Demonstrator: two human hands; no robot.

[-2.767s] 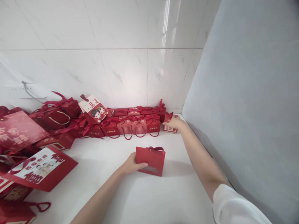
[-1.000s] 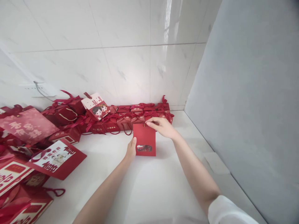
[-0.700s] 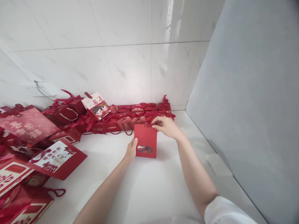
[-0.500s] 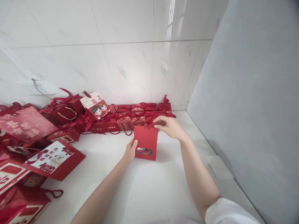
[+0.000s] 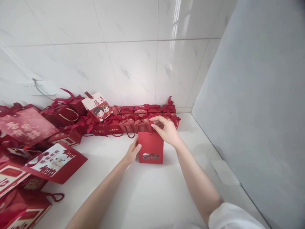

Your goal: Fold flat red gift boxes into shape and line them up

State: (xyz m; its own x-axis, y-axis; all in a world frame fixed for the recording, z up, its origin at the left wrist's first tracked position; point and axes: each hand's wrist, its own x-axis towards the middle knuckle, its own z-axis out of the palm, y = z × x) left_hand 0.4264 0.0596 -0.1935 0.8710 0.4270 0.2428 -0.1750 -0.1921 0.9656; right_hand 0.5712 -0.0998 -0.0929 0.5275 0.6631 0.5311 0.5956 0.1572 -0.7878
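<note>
One flat-sided red box [image 5: 151, 143], rounded see-through window [image 5: 150, 156]

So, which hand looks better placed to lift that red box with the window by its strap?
Probably the right hand: it pinches the strap atop the red box, while the left hand holds the box's left side.

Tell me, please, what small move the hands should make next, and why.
I would probably have the right hand gently let go of the strap: it stands upright from the top of the red box, pinched between finger and thumb, while the left hand holds the box's left edge and could steady it.
</note>
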